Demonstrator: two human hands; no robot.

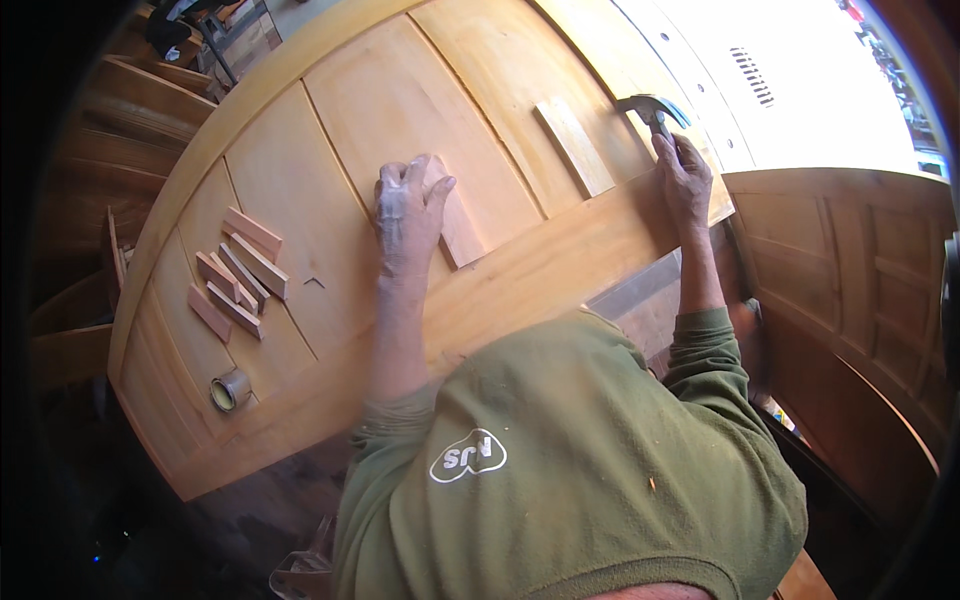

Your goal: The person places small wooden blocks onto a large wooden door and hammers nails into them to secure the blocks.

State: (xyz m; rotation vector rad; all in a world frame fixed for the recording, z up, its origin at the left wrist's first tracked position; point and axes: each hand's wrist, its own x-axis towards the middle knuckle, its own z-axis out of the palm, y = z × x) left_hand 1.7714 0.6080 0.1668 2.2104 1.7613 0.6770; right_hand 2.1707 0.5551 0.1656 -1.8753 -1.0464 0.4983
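My left hand (405,215), dusted with pale powder, is closed about the upper part of a short flat wood strip (461,235). The strip lies on a large panelled wooden door (410,95); my fingers hide some of its upper end. In my right hand (686,180) is a claw hammer (654,106), gripped by its handle with the dark metal head raised above the fist. A second, paler wood strip (574,150) rests on the door between my two hands, touched by neither.
Several small wood pieces (240,272) lie in a loose cluster on the door's left side. Near them are a tiny bent piece (315,282) and an open can (230,390). Another panelled door (850,240) stands at right. Wooden boards (150,105) are stacked at far left.
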